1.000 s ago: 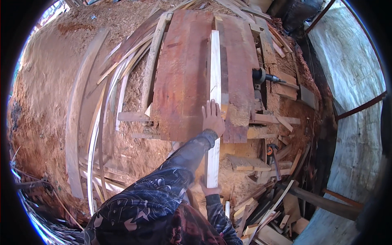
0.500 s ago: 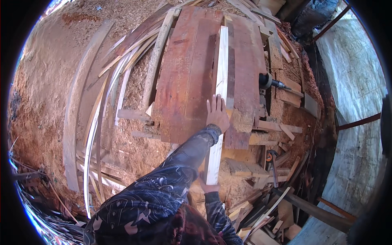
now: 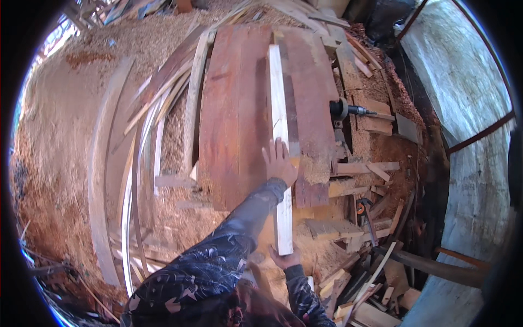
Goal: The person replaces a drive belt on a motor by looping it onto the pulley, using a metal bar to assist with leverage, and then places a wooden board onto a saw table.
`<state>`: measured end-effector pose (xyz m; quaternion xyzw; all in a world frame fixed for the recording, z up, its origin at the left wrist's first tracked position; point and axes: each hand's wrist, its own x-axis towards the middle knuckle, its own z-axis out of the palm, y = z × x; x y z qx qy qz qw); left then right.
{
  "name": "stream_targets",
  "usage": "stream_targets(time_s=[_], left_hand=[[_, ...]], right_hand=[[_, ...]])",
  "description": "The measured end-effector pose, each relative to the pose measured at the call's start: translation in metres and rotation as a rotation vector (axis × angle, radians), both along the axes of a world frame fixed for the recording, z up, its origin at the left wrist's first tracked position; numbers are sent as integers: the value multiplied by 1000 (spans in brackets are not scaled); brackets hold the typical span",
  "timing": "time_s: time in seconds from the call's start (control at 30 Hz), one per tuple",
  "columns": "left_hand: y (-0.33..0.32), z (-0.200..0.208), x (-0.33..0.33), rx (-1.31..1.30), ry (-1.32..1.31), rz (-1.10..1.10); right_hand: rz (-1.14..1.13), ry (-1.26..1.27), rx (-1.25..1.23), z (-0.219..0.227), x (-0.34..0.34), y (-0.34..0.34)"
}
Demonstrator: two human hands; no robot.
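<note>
A long pale wooden strip (image 3: pixel 278 109) lies lengthwise over a bench top of reddish-brown planks (image 3: pixel 223 114), its near end reaching past the bench's near edge. My left hand (image 3: pixel 281 163) rests flat on the strip's upper face, fingers stretched toward the far end. At the near end, my right hand (image 3: pixel 284 258) grips the strip from below and behind; part of its fingers is hidden by the wood. A dark lengthwise band in the bench top shows just right of the strip.
A dark motor-like tool with a metal shaft (image 3: pixel 357 110) sits at the bench's right side. An orange-and-black hand tool (image 3: pixel 364 207) lies lower right among offcuts (image 3: pixel 354 294). Long strips (image 3: pixel 163 109) and a curved-looking board (image 3: pixel 103 163) lie on the left over sawdust.
My view has tilted and shifted, so the bench sits lower and more to the left. The strip's far end appears farther left. Both hands keep their places on the strip.
</note>
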<state>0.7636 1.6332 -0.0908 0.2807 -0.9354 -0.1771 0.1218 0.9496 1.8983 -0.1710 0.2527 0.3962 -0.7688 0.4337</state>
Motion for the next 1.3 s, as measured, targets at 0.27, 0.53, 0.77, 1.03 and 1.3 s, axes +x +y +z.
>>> stream_targets(time_s=[0.27,0.53,0.77,1.03,1.3], left_hand=[[40,14,2,252,-5,232],[50,33,54,417,215,392],[-103,163,12,850,60,112],[-155,178,138,1728,362,-130],[-59,4,274,1611,498,169]], right_hand=[[47,200,123,-22,-7,23],[-200,-300,-323,152,16,-3],[169,286,-446,342,22,-3],[124,301,217,193,127,180],[252,-234,769,49,345,361]])
